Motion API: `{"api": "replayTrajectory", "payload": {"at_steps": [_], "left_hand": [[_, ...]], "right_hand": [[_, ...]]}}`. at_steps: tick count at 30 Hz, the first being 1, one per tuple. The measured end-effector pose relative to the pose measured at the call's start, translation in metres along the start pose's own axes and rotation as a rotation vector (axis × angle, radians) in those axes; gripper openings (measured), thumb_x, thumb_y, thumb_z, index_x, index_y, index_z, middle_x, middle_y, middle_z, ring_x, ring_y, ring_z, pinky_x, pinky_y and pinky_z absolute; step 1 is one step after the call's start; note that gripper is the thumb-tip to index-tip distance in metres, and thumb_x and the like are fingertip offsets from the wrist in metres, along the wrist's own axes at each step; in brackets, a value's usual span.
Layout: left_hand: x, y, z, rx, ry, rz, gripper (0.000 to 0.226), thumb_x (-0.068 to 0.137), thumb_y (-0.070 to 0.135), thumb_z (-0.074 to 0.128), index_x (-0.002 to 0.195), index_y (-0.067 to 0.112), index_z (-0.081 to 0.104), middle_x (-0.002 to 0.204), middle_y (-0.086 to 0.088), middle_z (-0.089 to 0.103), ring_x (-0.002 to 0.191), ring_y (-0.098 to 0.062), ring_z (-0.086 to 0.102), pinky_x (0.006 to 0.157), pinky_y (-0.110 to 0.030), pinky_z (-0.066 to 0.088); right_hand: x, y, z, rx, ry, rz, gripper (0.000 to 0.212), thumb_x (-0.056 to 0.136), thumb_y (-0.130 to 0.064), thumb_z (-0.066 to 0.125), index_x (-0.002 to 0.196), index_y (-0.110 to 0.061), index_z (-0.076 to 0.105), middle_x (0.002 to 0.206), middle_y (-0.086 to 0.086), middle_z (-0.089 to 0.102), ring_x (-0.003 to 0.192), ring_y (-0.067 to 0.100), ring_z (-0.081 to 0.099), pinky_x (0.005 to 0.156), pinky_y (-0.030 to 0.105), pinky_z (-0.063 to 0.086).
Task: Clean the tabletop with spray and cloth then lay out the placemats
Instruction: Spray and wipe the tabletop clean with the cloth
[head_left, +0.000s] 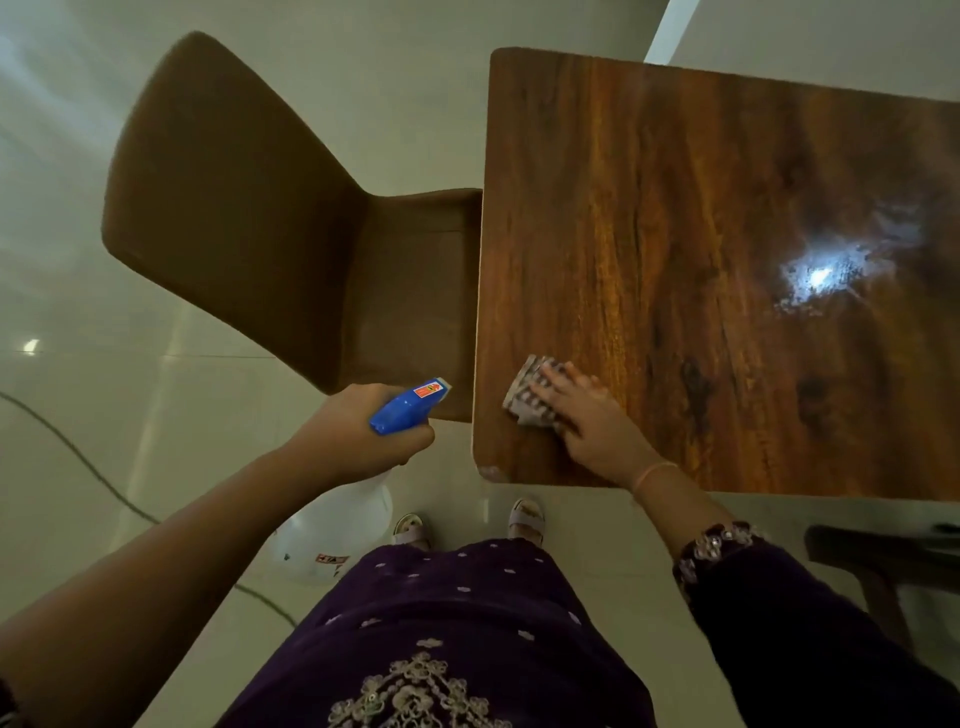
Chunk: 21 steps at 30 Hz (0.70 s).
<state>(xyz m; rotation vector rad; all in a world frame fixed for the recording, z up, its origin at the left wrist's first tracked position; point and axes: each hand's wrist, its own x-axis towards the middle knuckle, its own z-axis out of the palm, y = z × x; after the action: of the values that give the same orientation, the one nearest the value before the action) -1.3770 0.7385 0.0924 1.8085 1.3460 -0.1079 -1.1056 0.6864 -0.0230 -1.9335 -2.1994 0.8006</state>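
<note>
The right hand (587, 415) lies flat on a folded cloth (527, 395), with its fingers straight and spread, and presses it onto the tabletop (727, 208) close to the near left corner. The cloth is pale with a small dark checked pattern. A thin pale band (657, 473) goes round the right wrist.

The left hand (363, 436) is apart from the right one, beside the table edge and above the floor. Its fingers are curled round the neck of a spray bottle (408, 408). The trigger head is blue plastic, and its nozzle points towards the table. On the head there is an orange-red sticker, but its writing is too small to read. The white round body of the bottle hangs below the hand and carries a red and white label, also not readable.

The tabletop is dark brown with a wood grain, smooth and shiny, with rounded corners. A bright spot of light (821, 275) is reflected in it.

A brown chair (234, 197) with a curved back stands at the left side of the table, its seat partly under the edge. The floor (104, 312) is of pale glossy tiles, and a thin cable (78, 452) runs across it. The person wears a dark purple garment (441, 623) with pale embroidery and light sandals (524, 514).
</note>
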Motion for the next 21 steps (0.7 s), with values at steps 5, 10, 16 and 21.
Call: {"api": "replayTrajectory", "payload": {"at_steps": [5,10,16,21], "left_hand": [[0.002,-0.002,0.000,0.031,-0.024,0.031,0.016,0.088,0.026,0.060,0.075,0.020,0.051,0.082,-0.015,0.068,0.079,-0.029,0.067,0.062,-0.020,0.045],[0.005,0.001,-0.001,0.028,-0.058,0.085,0.015,0.088,0.024,0.059,0.075,0.020,0.052,0.076,-0.009,0.066,0.078,-0.026,0.068,0.063,-0.020,0.047],[0.014,0.003,-0.001,0.060,-0.073,0.116,0.013,0.089,0.024,0.058,0.085,0.012,0.056,0.080,-0.012,0.068,0.078,-0.026,0.068,0.064,-0.019,0.047],[0.020,0.005,-0.002,0.085,-0.077,0.126,0.014,0.089,0.026,0.058,0.077,0.022,0.051,0.074,-0.006,0.065,0.070,-0.018,0.065,0.059,-0.016,0.043]], "right_hand": [[0.020,-0.037,0.014,-0.042,0.120,0.192,0.058,0.095,-0.013,0.043,0.150,-0.023,0.026,0.160,-0.002,0.013,0.148,0.024,0.004,0.118,0.043,0.001],[-0.010,-0.068,0.051,-0.066,0.096,-0.078,0.057,0.089,-0.019,0.044,0.145,-0.026,0.037,0.156,0.000,0.028,0.146,0.027,0.015,0.115,0.046,0.003],[-0.069,-0.012,0.049,-0.248,0.067,-0.192,0.052,0.085,-0.029,0.040,0.137,-0.026,0.043,0.146,0.004,0.045,0.135,0.031,0.041,0.106,0.053,0.030],[-0.069,0.024,0.028,-0.070,0.152,0.195,0.057,0.087,-0.019,0.042,0.144,-0.023,0.040,0.153,0.005,0.033,0.143,0.033,0.023,0.111,0.060,0.026]]}}
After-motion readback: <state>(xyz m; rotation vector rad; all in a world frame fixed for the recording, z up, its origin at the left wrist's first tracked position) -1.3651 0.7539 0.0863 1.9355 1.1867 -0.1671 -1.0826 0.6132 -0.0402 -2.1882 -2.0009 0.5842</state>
